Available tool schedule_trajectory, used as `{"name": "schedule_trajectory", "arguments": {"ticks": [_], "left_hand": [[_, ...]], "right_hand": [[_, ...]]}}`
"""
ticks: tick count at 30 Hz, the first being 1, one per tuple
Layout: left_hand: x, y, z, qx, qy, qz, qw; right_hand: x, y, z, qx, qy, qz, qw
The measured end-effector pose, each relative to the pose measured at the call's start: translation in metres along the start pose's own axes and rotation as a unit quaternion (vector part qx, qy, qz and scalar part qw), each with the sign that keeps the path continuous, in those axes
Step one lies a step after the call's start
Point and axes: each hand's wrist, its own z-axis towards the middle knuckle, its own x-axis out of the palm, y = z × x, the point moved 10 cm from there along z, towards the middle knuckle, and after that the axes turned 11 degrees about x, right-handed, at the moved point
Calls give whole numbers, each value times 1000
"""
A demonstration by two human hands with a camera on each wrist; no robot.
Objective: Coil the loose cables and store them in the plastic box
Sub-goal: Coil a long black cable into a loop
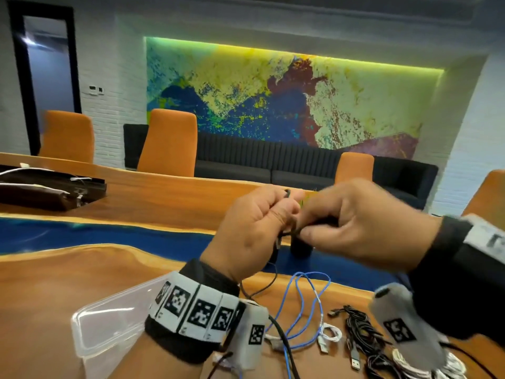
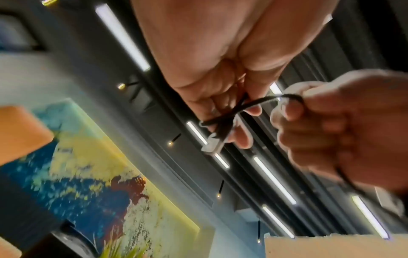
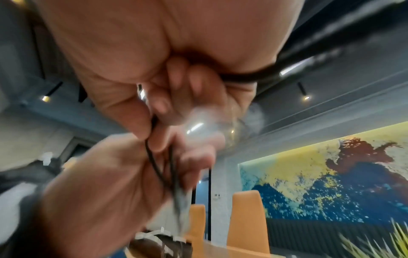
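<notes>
Coiling step: left hand (image 1: 252, 228) and right hand (image 1: 352, 228) both pinch a thin black cable (image 2: 253, 103), held up over the table (image 1: 68, 280), tail hanging down. Plastic box (image 1: 109, 324) sits at 7 o'clock of the hands, remaining loose cables (image 1: 355, 324) at 5 o'clock. Next, probably: keep wrapping loops tight, then drop the coil into the box.

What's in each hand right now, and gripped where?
Both hold one thin black cable. The left hand pinches its crossed strands near the plug end; the right hand pinches a loop a little further along.
</notes>
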Motion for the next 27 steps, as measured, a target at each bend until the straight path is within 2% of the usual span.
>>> {"name": "schedule_trajectory", "arguments": {"ticks": [1, 3, 6, 9, 13, 15, 17, 18, 19, 22, 25, 27], "left_hand": [[3, -4, -1, 16, 21, 25, 999], [8, -10, -1, 22, 43, 10, 999], [10, -11, -1, 15, 50, -13, 999], [18, 2, -5, -49, 50, -114, 991], [35, 4, -10, -106, 40, -274, 955], [32, 6, -9, -131, -15, -351, 927], [23, 6, -4, -126, -70, -402, 904], [17, 5, -2, -113, -83, -398, 907], [11, 6, -1, -97, -87, -363, 923], [-3, 1, 0, -25, -71, -152, 986], [6, -11, -1, 30, -20, -15, 999], [11, -17, 0, 48, 10, 38, 998]], "right_hand": [[-13, 0, 2, 8, -16, 4, 1000], [-29, 5, 4, 5, -35, -12, 999], [-49, 7, 6, 4, -89, -17, 996], [-62, -4, 12, 21, -151, -2, 988], [-52, -35, 18, 54, -186, 97, 976], [-33, -54, 16, 104, -169, 176, 964], [4, -63, 12, 142, -95, 177, 969], [24, -61, 9, 143, -45, 139, 979], [43, -55, 4, 133, 6, 93, 987], [65, -28, -11, 80, 109, -46, 990], [54, 4, -17, 24, 136, -134, 981], [35, 15, -16, -1, 107, -161, 981]]}}
